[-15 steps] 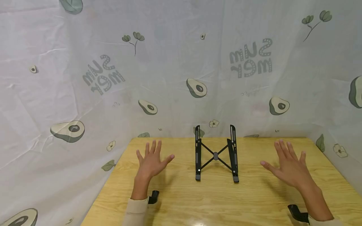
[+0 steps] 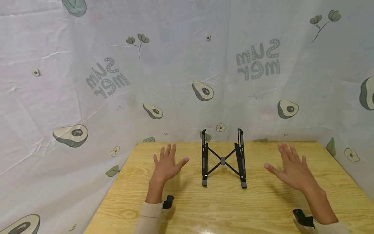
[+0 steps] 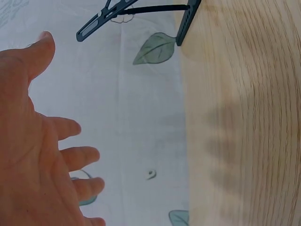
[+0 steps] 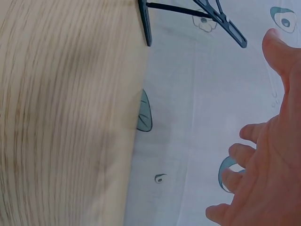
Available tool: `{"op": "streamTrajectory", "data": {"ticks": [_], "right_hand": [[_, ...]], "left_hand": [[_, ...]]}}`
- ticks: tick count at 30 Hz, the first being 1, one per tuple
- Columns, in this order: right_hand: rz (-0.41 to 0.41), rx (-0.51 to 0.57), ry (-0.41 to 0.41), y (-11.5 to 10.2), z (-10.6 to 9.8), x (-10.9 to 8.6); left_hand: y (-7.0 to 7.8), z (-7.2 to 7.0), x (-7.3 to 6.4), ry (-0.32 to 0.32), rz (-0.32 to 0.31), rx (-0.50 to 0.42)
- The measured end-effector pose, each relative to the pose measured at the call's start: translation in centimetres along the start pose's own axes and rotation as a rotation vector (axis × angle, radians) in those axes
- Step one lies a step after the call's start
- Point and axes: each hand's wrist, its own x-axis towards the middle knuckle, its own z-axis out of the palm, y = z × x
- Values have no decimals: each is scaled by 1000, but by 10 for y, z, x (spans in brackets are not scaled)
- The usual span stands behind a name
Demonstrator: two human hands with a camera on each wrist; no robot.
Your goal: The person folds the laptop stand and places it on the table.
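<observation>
A black folding laptop stand [image 2: 223, 161] stands unfolded on the wooden table, its two side rails joined by crossed bars with a grey hub. To its left my left hand [image 2: 167, 167] hovers above the table, fingers spread and thumb pointing toward the stand. On the other side my right hand [image 2: 296, 172] is held up the same way, a little farther from the stand. Neither hand touches anything. Part of the stand [image 3: 188, 21] shows at the top of the left wrist view, and the right wrist view catches its other side [image 4: 146, 23].
The wooden table [image 2: 204, 208] reaches back to a pale curtain [image 2: 175, 71] printed with avocados, leaves and lettering, which hangs behind and along both sides. A black wrist mount sits at each sleeve cuff.
Both hands have moved inward toward the laptop stand, the left one to the right and the right one slightly to the left. The stand has stayed in place.
</observation>
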Motion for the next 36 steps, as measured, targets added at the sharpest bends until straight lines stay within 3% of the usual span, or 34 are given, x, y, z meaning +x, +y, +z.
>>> {"op": "streamTrajectory", "data": {"ticks": [21, 36], "right_hand": [[-20, 69, 18, -9, 10, 10], [-26, 136, 6, -25, 16, 19]], "left_hand": [[12, 9, 6, 15, 27, -61], [22, 21, 16, 31, 88, -119]]}}
